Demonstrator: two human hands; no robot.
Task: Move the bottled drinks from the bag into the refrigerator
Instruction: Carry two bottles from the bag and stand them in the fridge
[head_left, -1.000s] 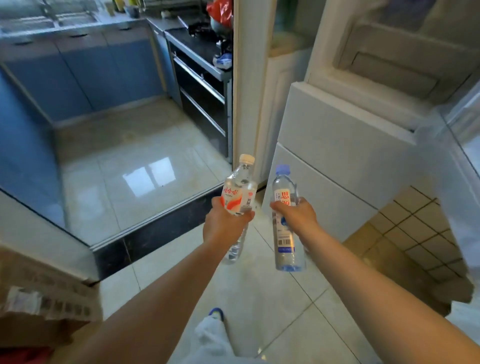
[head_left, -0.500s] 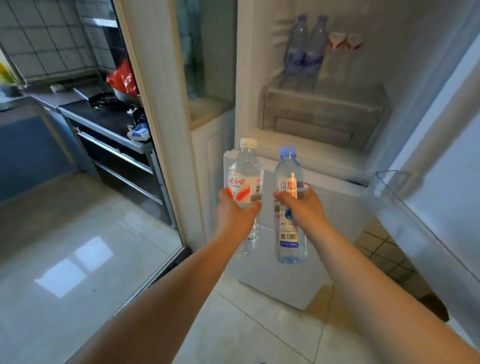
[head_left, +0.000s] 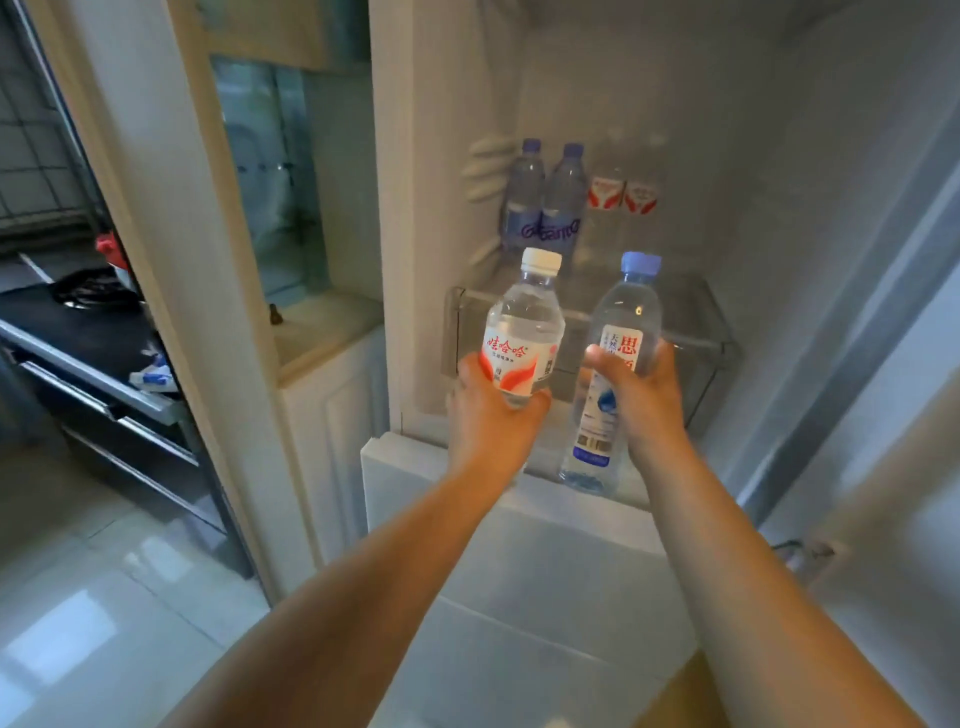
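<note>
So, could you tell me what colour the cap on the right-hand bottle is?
Light blue cap, in the head view.

Left of the doorframe (head_left: 150, 218): a black stove top (head_left: 78, 332) with a burner grate (head_left: 91, 293), something red (head_left: 106, 244) behind it, a blue-and-white item (head_left: 156, 375) at its front edge. Nearer, a white cabinet (head_left: 332, 415) under a glass panel (head_left: 270, 176). Glossy floor tiles (head_left: 93, 597) below.

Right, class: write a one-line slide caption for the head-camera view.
Left hand and right hand each hold a water bottle, white-capped and blue-capped, before the open refrigerator's shelf holding four bottles.
</note>
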